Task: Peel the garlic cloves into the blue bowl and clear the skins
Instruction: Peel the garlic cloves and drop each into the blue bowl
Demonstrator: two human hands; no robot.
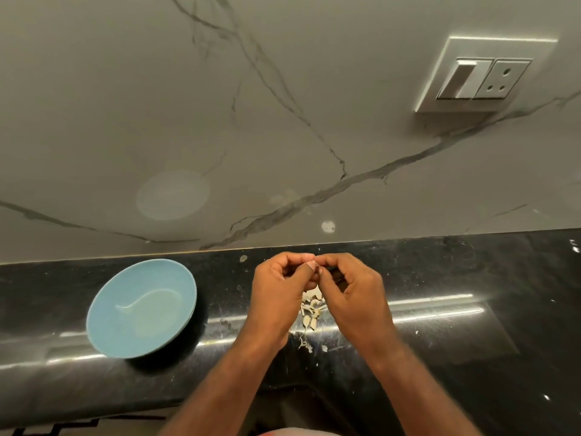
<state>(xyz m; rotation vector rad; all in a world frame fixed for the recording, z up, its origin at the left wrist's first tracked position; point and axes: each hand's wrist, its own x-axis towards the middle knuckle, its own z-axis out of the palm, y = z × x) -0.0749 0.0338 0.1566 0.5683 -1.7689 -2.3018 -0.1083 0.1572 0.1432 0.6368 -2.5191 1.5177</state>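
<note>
- The bowl point(141, 309) sits on the worktop point(471, 341) towards its left end, close to the back edge and well apart from the hands. No peeled garlic shows in it, so the task looks to be at an early stage.
- The left hand point(279, 294) is held above the middle of the worktop, near the back edge. Its fingers are curled in and its thumb and fingertips pinch a small pale clove point(312, 264). This hand's job is judged to be the anchor: it should hold the clove firmly by one end and turn it a little as each strip comes away.
- The clove is held between the two sets of fingertips, above the worktop and not resting on it. It is too small to tell how much skin is left on it.
- A loose heap of skins point(311, 309) lies on the worktop straight below the hands, with a few scraps trailing towards the front edge. Peeling over this one spot will make the later clearing easier.
- The right hand point(352, 294) mirrors the left, with its fingers curled and its tips meeting the clove at the same point. Whether it has hold of a flap of skin or the clove itself cannot be told. It should catch the skin with a nail and pull along the length of the clove, not across it, so that the flesh is not bruised.
- Once the clove is bare, it must be carried left to the bowl.
</note>
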